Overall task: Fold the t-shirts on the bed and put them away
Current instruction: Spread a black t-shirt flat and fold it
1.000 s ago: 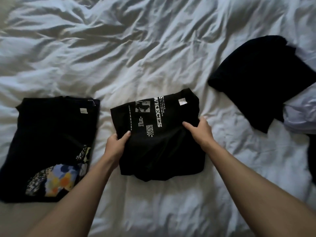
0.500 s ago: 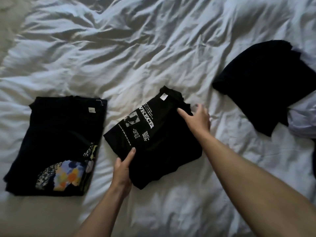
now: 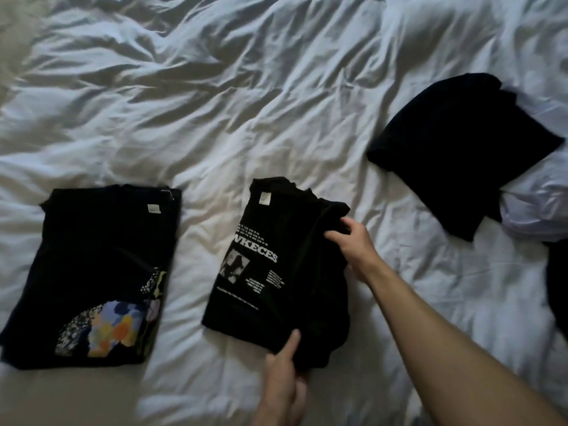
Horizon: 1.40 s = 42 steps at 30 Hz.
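A folded black t-shirt with white print lies in the middle of the white bed. My left hand grips its near edge, thumb on top. My right hand pinches its right edge near the collar end. A folded black t-shirt with a colourful print lies flat at the left, apart from both hands. An unfolded black t-shirt lies crumpled at the right.
A pale lilac garment sits at the right edge beside the crumpled shirt. More dark cloth shows at the far right edge. The bedsheet is rumpled all over.
The printed t-shirt has been turned clockwise, so its label now points away. My left hand slid down to its near edge and my right hand moved to its right side.
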Available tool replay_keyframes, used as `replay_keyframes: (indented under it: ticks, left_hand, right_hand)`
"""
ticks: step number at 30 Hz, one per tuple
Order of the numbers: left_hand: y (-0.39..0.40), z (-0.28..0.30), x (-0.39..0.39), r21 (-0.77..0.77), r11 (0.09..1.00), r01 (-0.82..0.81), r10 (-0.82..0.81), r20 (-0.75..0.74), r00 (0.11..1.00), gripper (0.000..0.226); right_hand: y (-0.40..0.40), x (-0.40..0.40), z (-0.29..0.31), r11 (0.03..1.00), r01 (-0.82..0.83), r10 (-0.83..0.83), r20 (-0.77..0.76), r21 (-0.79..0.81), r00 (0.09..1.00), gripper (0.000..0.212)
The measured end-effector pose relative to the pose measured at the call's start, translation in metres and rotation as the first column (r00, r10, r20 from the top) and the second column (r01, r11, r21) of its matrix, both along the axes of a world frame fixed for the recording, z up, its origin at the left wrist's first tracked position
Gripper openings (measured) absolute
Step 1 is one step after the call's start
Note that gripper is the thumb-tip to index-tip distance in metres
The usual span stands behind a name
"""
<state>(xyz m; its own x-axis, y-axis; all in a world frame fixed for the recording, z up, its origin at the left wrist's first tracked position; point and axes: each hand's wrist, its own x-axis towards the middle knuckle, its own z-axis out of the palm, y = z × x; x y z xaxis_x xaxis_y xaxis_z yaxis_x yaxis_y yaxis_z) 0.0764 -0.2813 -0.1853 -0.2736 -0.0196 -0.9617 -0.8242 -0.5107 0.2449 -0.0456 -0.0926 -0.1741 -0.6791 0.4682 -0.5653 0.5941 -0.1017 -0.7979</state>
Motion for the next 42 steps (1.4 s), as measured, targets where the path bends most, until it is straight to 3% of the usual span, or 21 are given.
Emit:
replay_keyframes:
  ticks: [3, 5, 6, 7, 8, 9, 11, 13, 14, 16, 18, 19, 21, 24, 26, 29, 32, 34, 38, 39, 42]
  left_hand:
    - [0.048, 0.019, 0.02, 0.149, 0.989, 0.017, -0.035, 0.122, 0.992, 0.028]
    - [0.058, 0.038, 0.017, 0.21, 0.929, 0.306, -0.338, 0.139, 0.931, 0.031]
    - [0.055, 0.041, 0.012, 0.198, 0.814, 0.547, -0.572, 0.104, 0.814, 0.041]
    - [0.049, 0.045, 0.003, 0.119, 0.639, 0.76, -0.766, 0.016, 0.642, 0.047]
    - [0.041, 0.048, -0.011, -0.055, 0.455, 0.889, -0.888, -0.103, 0.449, 0.048]
    - [0.034, 0.048, -0.031, -0.321, 0.328, 0.889, -0.939, -0.215, 0.269, 0.05]
    - [0.029, 0.045, -0.086, -0.767, 0.292, 0.572, -0.941, -0.338, 0.027, 0.042]
    - [0.036, 0.035, -0.149, -0.924, 0.291, 0.25, -0.933, -0.332, -0.141, 0.022]
    - [0.041, 0.03, -0.178, -0.967, 0.208, 0.145, -0.945, -0.237, -0.224, 0.028]
    - [0.055, 0.016, -0.222, -0.996, -0.065, 0.068, -0.919, 0.033, -0.394, 0.059]
    - [0.067, 0.006, -0.243, -0.952, -0.306, 0.024, -0.81, 0.247, -0.532, 0.071]
    - [0.07, 0.002, -0.247, -0.935, -0.353, -0.013, -0.765, 0.297, -0.572, 0.071]
    - [0.077, -0.002, -0.252, -0.938, -0.341, -0.058, -0.733, 0.304, -0.608, 0.059]
    - [0.078, -0.001, -0.253, -0.976, -0.203, -0.074, -0.762, 0.205, -0.614, 0.034]
    - [0.072, 0.001, -0.253, -0.996, -0.081, -0.031, -0.789, 0.084, -0.609, 0.028]
    - [0.058, 0.01, -0.247, -1.0, 0.029, -0.004, -0.781, -0.02, -0.625, 0.03]
    - [0.051, 0.022, -0.24, -0.996, 0.055, -0.066, -0.756, 0.002, -0.654, 0.029]
    - [0.048, 0.029, -0.234, -0.994, 0.105, -0.022, -0.779, -0.069, -0.623, 0.027]
    - [0.043, 0.043, -0.238, -0.886, 0.27, 0.377, -0.808, -0.422, -0.412, 0.016]
    - [0.043, 0.045, -0.242, -0.867, 0.273, 0.417, -0.801, -0.445, -0.401, 0.014]
    - [0.041, 0.053, -0.251, -0.9, 0.178, 0.399, -0.791, -0.372, -0.486, 0.01]
  right_hand:
    - [0.022, 0.001, 0.01, 0.998, -0.062, 0.063, 0.033, -0.033, 0.997, 0.018]
    - [0.028, 0.006, 0.01, 0.997, -0.062, 0.057, 0.089, 0.056, 0.994, 0.026]
    - [0.027, 0.01, 0.007, 0.974, -0.075, 0.039, 0.166, 0.213, 0.985, 0.038]
    - [0.024, 0.015, 0.003, 0.903, -0.093, -0.015, 0.247, 0.42, 0.969, 0.049]
    - [0.017, 0.022, 0.002, 0.79, -0.082, -0.1, 0.259, 0.608, 0.961, 0.055]
    - [0.008, 0.028, 0.002, 0.672, -0.036, -0.173, 0.205, 0.74, 0.963, 0.054]
    - [-0.011, 0.039, 0.0, 0.596, 0.045, -0.204, 0.097, 0.802, 0.974, 0.048]
    - [-0.025, 0.047, -0.004, 0.711, 0.001, -0.163, 0.164, 0.703, 0.973, 0.051]
    - [-0.03, 0.05, -0.005, 0.771, -0.063, -0.135, 0.258, 0.634, 0.957, 0.059]
    - [-0.032, 0.053, -0.013, 0.79, -0.135, -0.115, 0.362, 0.598, 0.925, 0.067]
    - [-0.028, 0.054, -0.017, 0.761, -0.148, -0.097, 0.337, 0.631, 0.937, 0.057]
    - [-0.025, 0.053, -0.017, 0.735, -0.148, -0.085, 0.307, 0.661, 0.948, 0.049]
    - [-0.023, 0.055, -0.02, 0.648, -0.093, -0.089, 0.197, 0.756, 0.976, 0.03]
    - [-0.025, 0.062, -0.019, 0.514, 0.014, -0.046, 0.011, 0.857, 0.999, 0.027]
    - [-0.025, 0.063, -0.013, 0.568, 0.048, -0.022, -0.043, 0.822, 0.999, 0.033]
    - [-0.031, 0.068, -0.015, 0.711, -0.075, -0.027, 0.135, 0.699, 0.991, 0.066]
    - [-0.039, 0.075, -0.02, 0.579, -0.182, -0.003, 0.225, 0.795, 0.974, 0.079]
    - [-0.04, 0.077, -0.02, 0.528, -0.167, -0.005, 0.2, 0.833, 0.98, 0.076]
    - [-0.046, 0.075, -0.016, 0.573, -0.198, 0.06, 0.201, 0.795, 0.978, 0.063]
    - [-0.047, 0.075, -0.015, 0.558, -0.226, 0.086, 0.215, 0.799, 0.973, 0.057]
    - [-0.047, 0.072, -0.007, 0.524, -0.171, 0.103, 0.138, 0.834, 0.985, 0.032]
